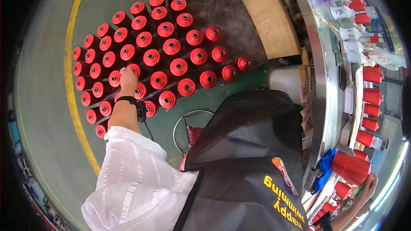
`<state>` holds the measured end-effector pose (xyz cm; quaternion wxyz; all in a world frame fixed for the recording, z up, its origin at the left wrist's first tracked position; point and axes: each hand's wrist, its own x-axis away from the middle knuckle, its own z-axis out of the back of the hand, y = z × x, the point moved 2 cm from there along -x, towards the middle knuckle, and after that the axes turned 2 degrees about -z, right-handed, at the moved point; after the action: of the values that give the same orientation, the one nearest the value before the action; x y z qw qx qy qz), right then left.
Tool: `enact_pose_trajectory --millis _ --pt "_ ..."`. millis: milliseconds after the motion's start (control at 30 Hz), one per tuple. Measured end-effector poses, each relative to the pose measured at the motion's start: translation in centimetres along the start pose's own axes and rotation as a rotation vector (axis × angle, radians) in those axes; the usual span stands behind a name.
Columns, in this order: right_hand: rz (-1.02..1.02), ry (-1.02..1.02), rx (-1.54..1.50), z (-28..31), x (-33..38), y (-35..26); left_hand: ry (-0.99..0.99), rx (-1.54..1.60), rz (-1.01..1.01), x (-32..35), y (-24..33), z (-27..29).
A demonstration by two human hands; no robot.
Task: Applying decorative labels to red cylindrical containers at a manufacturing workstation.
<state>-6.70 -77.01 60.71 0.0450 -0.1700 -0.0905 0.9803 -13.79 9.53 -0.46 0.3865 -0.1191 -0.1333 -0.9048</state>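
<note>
Your left hand (pixel 129 80) reaches cylinders (pixel 178 66) seemingly upright for access, right hand (pixel 368 188) a can (pixel 350 168) by the worktop (pixel 327 102) edge, grips unclear.

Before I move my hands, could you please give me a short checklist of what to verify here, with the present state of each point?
1. Left hand at the dark cylinders with round, ringed red tops: ok, it is at one top.
2. Left-hand grip firm: cannot tell, the hand hides it.
3. Those cylinders upright: ok, their tops face up.
4. Yellow painted floor line uncovered: ok, the cylinders stand to its right.
5. Right hand firmly gripping the large, glossy red cylinder: cannot tell, it shows at one end.
6. Space around that cylinder free: not ok, a crumpled blue cloth lies right beside it.
</note>
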Motion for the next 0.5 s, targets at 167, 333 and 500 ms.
enact_pose_trajectory --millis 167,333,500 --pt "-0.156 0.038 -0.072 -2.2 0.2 -5.0 0.057 -0.010 -0.033 -1.5 -2.2 -1.3" --pt "-0.137 0.047 -0.067 -2.0 0.4 -4.6 0.119 0.005 -0.079 -2.1 -0.9 -1.2" --pt "-0.104 0.010 -0.057 -0.9 -0.2 -2.1 0.070 0.046 -0.061 -2.3 -0.1 -0.8"
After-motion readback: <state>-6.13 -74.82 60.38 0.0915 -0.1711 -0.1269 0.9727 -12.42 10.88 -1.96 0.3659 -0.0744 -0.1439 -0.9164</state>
